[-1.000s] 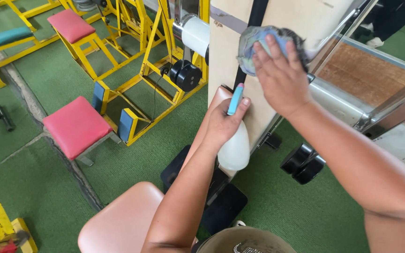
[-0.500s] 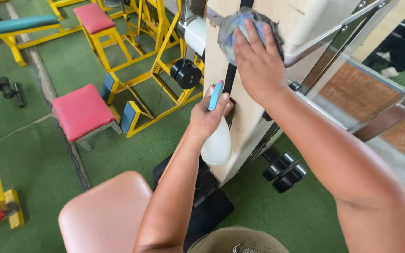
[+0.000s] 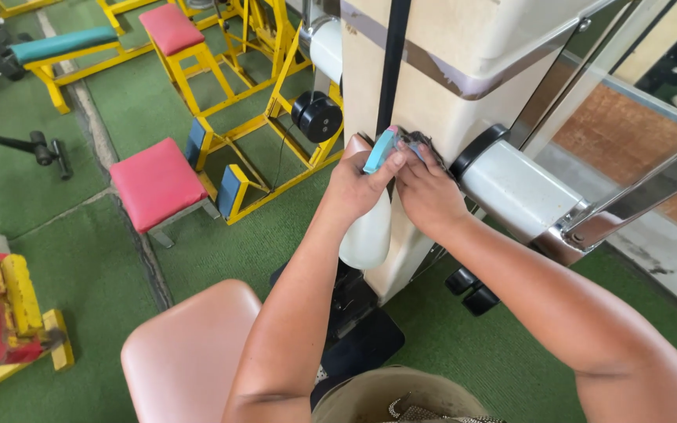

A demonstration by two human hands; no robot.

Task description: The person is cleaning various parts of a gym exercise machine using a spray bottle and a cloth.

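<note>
Two hands work close together: the left hand (image 3: 358, 188) grips a white plastic spray bottle (image 3: 367, 229) while the right hand (image 3: 426, 192) presses a dark cloth (image 3: 415, 141) against the cream machine panel (image 3: 432, 86) beyond its fingers, where the crowded cloth could slip.

Only pkg: white plastic spray bottle (image 3: 367, 231) w/ blue trigger, upright, gripped in left hand (image 3: 354, 188).

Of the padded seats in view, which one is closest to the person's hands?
The pale pink seat at the bottom, right beside the left forearm. The two red seats sit farther off on yellow frames.
</note>
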